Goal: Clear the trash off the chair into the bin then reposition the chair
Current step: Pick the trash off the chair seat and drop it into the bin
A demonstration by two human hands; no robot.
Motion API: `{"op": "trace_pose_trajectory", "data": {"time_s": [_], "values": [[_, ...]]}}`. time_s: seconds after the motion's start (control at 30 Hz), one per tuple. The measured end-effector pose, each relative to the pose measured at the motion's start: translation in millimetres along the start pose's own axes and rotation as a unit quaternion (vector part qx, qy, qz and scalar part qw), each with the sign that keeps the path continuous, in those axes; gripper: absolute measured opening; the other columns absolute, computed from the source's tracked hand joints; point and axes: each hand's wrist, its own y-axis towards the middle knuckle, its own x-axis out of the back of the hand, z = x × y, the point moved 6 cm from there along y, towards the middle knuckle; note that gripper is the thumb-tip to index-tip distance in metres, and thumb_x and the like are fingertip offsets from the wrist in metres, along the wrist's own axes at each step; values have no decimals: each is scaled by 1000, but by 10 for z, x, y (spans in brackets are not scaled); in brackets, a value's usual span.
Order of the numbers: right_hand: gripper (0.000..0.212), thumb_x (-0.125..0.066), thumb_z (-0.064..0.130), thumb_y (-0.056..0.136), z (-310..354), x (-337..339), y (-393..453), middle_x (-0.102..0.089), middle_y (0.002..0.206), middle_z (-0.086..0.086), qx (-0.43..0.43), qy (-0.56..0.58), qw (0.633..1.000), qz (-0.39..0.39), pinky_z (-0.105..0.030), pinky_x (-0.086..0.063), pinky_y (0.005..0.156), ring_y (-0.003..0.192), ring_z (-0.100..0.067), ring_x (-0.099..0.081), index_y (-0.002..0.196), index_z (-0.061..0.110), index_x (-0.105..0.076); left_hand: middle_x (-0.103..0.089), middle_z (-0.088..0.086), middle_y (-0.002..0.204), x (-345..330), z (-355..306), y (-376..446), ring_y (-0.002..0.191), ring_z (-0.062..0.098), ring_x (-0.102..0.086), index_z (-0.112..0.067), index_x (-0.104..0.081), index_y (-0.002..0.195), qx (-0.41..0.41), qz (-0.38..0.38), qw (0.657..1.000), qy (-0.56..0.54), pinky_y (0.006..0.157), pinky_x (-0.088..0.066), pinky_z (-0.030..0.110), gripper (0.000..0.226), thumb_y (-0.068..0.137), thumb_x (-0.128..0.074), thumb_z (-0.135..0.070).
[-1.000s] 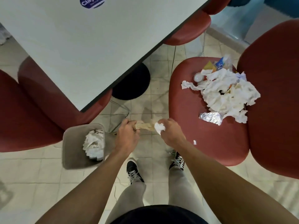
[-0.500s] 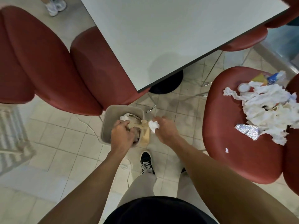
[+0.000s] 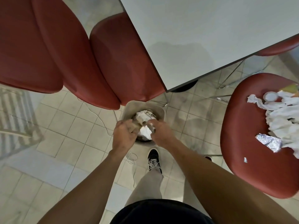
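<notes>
A beige bin (image 3: 129,109) stands on the tiled floor below me, with crumpled white paper inside. Both hands hang over its opening. My left hand (image 3: 124,136) grips a brown paper scrap (image 3: 137,124) in curled fingers. My right hand (image 3: 161,131) holds a white tissue wad (image 3: 145,132) against the bin's inside; how firmly is hard to see. At the right, the red chair (image 3: 242,175) carries a heap of white tissues (image 3: 283,117), a foil piece (image 3: 268,142), a small white lid (image 3: 269,96), a yellow wrapper (image 3: 291,88) and a tiny scrap (image 3: 245,159).
A white table (image 3: 210,38) overhangs the bin's far side, its black base (image 3: 184,87) behind. Two more red chairs (image 3: 80,62) crowd the left. A thin white cord (image 3: 103,123) trails on the tiles, near my shoe (image 3: 154,160). A striped rug (image 3: 14,113) lies far left.
My view has swung left and down. Both hands carried the brown paper and white tissue from beside the chair to over the bin and lowered them into its opening.
</notes>
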Motion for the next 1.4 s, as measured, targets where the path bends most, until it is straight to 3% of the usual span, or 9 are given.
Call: {"op": "trace_pose_trajectory", "data": {"time_s": [0.2, 0.4, 0.67, 0.83, 0.93, 1.03, 1.2, 1.4], "values": [[55, -57, 7, 81, -194, 73, -20, -48, 131, -13, -34, 10, 999, -7, -37, -47, 97, 114, -32, -54, 134, 21, -51, -58, 7, 114, -131, -16, 25, 106, 23, -57, -22, -64, 120, 18, 35, 999, 20, 87, -41, 24, 44, 77, -73, -19], [62, -59, 4, 82, -546, 276, -133, -46, 129, -10, -69, 17, 997, -27, -30, -45, 88, 114, -28, -54, 138, 26, -45, -56, 2, 122, -338, -236, 35, 109, 23, -57, -25, -62, 123, 5, 79, 996, 28, 95, -47, 33, 47, 77, -76, -22], [64, -58, 5, 84, -1348, 720, -500, -42, 135, -10, -128, 59, 987, -83, -32, -48, 90, 108, -26, -57, 143, 25, -39, -55, 2, 124, -852, -941, -42, 111, 16, -55, -22, -62, 123, -99, 152, 982, 46, 99, -38, 22, 45, 79, -72, -19], [63, -55, 7, 84, -1957, 1063, -791, -41, 132, -8, -164, 86, 976, -113, -35, -50, 88, 101, -26, -59, 142, 25, -39, -57, 2, 122, -1281, -1477, -178, 113, 19, -54, -29, -61, 122, -153, 195, 966, 70, 99, -45, 37, 46, 78, -72, -20], [59, -56, 10, 84, -2327, 1284, -981, -43, 130, -8, -177, 93, 970, -139, -32, -46, 92, 106, -27, -56, 140, 23, -41, -55, 1, 124, -1593, -1806, -283, 116, 21, -53, -35, -58, 124, -171, 214, 956, 107, 98, -46, 42, 47, 80, -72, -25], [57, -56, 10, 84, -2671, 1496, -1151, -43, 129, -8, -198, 109, 960, -166, -30, -42, 92, 110, -28, -54, 139, 22, -45, -54, 0, 127, -1903, -2121, -405, 114, 21, -55, -33, -57, 126, -202, 238, 944, 106, 96, -48, 39, 47, 81, -71, -25], [41, -54, 6, 81, -3319, 1839, -1435, -48, 116, -14, -224, 134, 942, -210, -36, -47, 83, 98, -37, -57, 122, 11, -54, -53, -4, 126, -2480, -2693, -631, 116, 17, -53, -32, -55, 128, -238, 271, 922, 139, 95, -43, 29, 48, 83, -70, -26], [61, -60, 10, 83, -4245, 2117, -1682, -39, 136, -9, -277, 172, 919, -221, -34, -48, 91, 111, -30, -57, 140, 22, -42, -54, -6, 124, -3224, -3410, -953, 118, 10, -49, -28, -61, 123, -307, 313, 889, 134, 93, -30, 14, 41, 83, -70, -22]]}}
